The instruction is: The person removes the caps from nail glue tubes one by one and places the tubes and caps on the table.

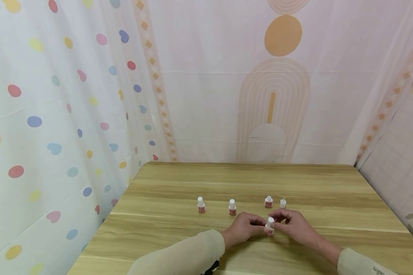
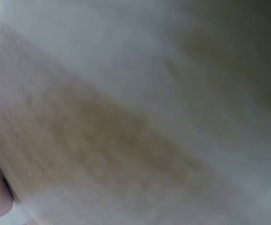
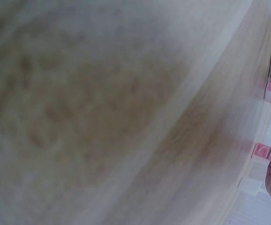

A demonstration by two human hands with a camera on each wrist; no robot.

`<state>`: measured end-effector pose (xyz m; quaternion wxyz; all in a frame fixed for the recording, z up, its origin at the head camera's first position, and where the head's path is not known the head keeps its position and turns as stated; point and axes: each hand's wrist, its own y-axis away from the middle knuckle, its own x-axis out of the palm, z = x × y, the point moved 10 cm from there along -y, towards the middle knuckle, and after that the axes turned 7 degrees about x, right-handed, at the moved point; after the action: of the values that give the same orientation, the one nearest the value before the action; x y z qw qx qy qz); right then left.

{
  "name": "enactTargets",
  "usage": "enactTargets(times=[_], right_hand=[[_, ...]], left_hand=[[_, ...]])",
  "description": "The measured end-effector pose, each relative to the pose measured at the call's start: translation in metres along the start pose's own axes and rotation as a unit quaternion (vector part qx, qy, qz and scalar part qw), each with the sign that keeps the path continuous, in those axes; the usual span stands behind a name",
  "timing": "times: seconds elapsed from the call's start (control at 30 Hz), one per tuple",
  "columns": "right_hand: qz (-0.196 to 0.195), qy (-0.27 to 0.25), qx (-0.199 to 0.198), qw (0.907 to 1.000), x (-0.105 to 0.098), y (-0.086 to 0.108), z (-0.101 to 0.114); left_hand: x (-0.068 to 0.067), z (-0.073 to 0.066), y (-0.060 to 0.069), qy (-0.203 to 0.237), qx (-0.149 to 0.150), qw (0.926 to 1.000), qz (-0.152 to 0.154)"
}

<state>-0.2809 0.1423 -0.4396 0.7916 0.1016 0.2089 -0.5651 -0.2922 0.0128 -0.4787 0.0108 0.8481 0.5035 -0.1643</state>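
A small white-capped bottle (image 1: 270, 227) with a red-pink label stands upright between my two hands, close to the table's surface. My left hand (image 1: 245, 228) pinches it from the left with thumb and fingers. From the right, the thumb and fingers of my right hand (image 1: 292, 225) grip it around the cap and upper body. Behind them an uncapped bottle (image 1: 268, 202) of the same kind stands on the table, with a loose white cap (image 1: 283, 203) beside it, thin stem pointing up. The left wrist view shows mostly blurred table; fingertips are out of frame there.
Two more capped bottles stand upright to the left, one (image 1: 201, 205) farther out and one (image 1: 232, 207) near my left hand. All rest on a wood-grain table (image 1: 165, 244). Patterned curtains (image 1: 206, 95) hang behind and beside it.
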Motion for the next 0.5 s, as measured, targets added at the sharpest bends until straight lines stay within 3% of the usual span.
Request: enactTargets(times=[0.5], right_hand=[[-0.006, 0.027, -0.02, 0.9994, 0.0006, 0.001, 0.0027]], left_hand=[[0.0001, 0.0013, -0.0001, -0.012, 0.002, 0.9999, -0.002]])
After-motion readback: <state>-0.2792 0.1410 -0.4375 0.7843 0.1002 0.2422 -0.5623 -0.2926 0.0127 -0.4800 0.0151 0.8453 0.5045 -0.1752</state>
